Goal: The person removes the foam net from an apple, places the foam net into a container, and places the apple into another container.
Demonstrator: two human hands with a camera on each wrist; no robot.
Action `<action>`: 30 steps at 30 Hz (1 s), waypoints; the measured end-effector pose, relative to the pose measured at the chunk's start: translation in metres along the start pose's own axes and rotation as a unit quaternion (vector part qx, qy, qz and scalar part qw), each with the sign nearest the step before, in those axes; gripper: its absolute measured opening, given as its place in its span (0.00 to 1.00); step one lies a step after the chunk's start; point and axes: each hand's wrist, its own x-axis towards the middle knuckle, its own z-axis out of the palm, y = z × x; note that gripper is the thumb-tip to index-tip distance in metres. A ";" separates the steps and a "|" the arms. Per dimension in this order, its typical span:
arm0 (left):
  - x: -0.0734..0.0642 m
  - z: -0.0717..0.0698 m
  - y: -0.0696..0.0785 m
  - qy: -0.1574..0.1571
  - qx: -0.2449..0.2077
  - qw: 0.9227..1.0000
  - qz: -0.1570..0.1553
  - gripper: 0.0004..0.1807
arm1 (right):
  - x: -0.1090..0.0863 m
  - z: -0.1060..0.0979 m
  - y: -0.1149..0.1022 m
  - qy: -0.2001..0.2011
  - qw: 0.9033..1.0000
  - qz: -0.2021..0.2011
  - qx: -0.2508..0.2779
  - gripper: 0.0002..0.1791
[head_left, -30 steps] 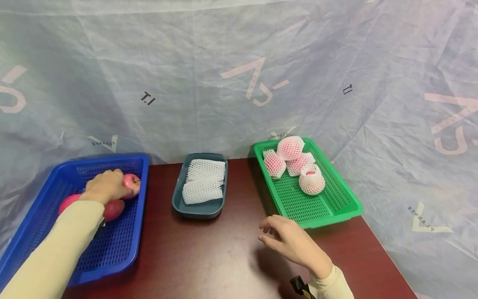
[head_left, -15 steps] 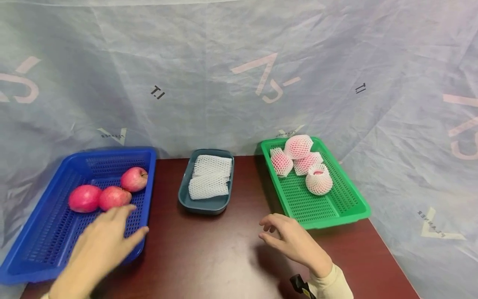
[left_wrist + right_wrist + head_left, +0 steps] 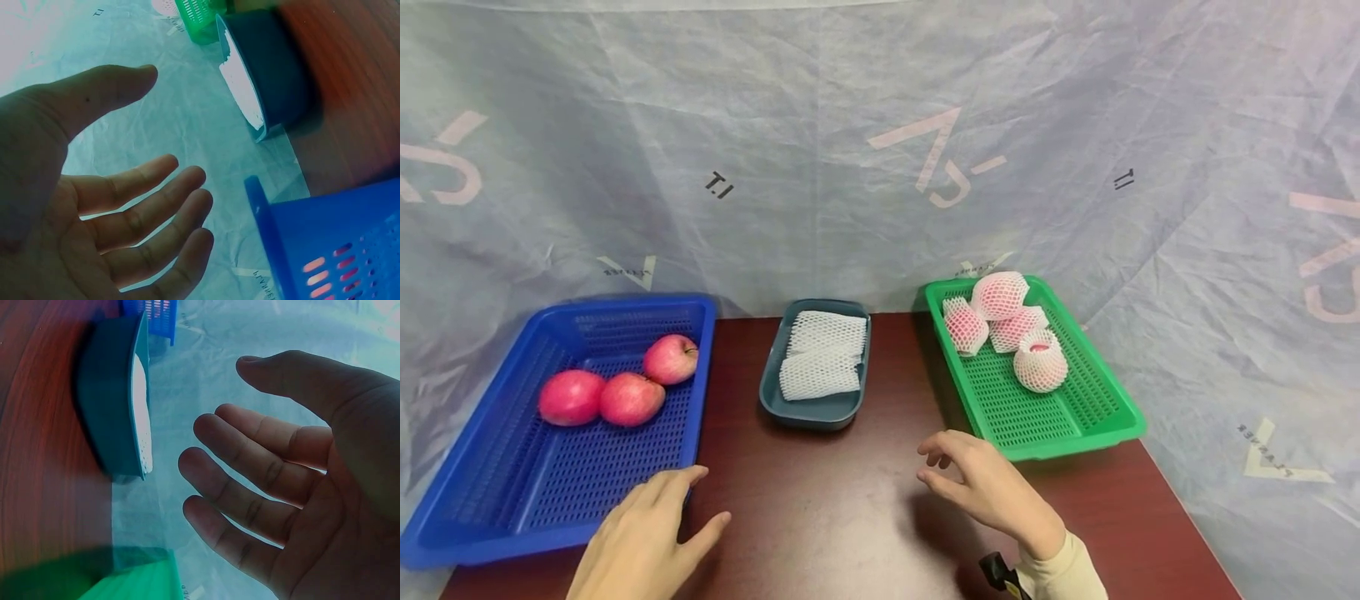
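The left hand [image 3: 643, 537] is hovering at the lower left of the frame, in front of the near right corner of the blue basket [image 3: 595, 471]; its fingers are reaching out loosely, its thumb is standing well away from them, and it is gripping nothing. The right hand [image 3: 981, 483] is hanging above the table [image 3: 820, 517] at the lower right, its fingers bending gently, its thumb standing apart, its palm likewise holding nothing. In both wrist views, background is showing through the gap between thumb and fingers. Three bare red apples [image 3: 632, 399] are lying in the blue basket at the left of the frame, the middle one touching its neighbours. Near the centre, a dark tray [image 3: 812, 411] is holding white foam nets [image 3: 820, 375], which are lying flat. At the right, four netted apples [image 3: 1041, 361] are sitting in the far part of the green basket [image 3: 1022, 421], just beyond the right hand. A pale sleeve [image 3: 1067, 571] is covering the right forearm, with a black device [image 3: 995, 572] showing beside it. Behind everything, a creased grey cloth [image 3: 775, 167] is hanging across the upper frame.
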 end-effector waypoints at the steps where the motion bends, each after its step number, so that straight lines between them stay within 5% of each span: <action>1: 0.000 0.001 0.000 0.002 -0.002 1.000 0.002 0.34 | 0.000 -0.001 0.000 -0.002 1.000 0.000 -0.001 0.08; 10: -0.005 0.008 -0.007 0.015 -0.017 1.000 0.006 0.36 | 0.012 -0.040 0.020 -0.011 0.998 0.011 -0.064 0.10; 17: -0.003 0.011 -0.010 0.002 -0.022 1.000 -0.002 0.38 | 0.018 -0.088 0.077 -0.024 0.991 0.087 -0.097 0.08; 24: 0.001 0.011 -0.013 -0.033 -0.017 0.999 -0.016 0.42 | 0.022 -0.123 0.145 -0.061 0.968 0.207 -0.126 0.17; 30: 0.000 0.011 -0.013 -0.028 -0.021 0.999 -0.013 0.42 | 0.026 -0.134 0.194 -0.099 0.944 0.278 -0.148 0.37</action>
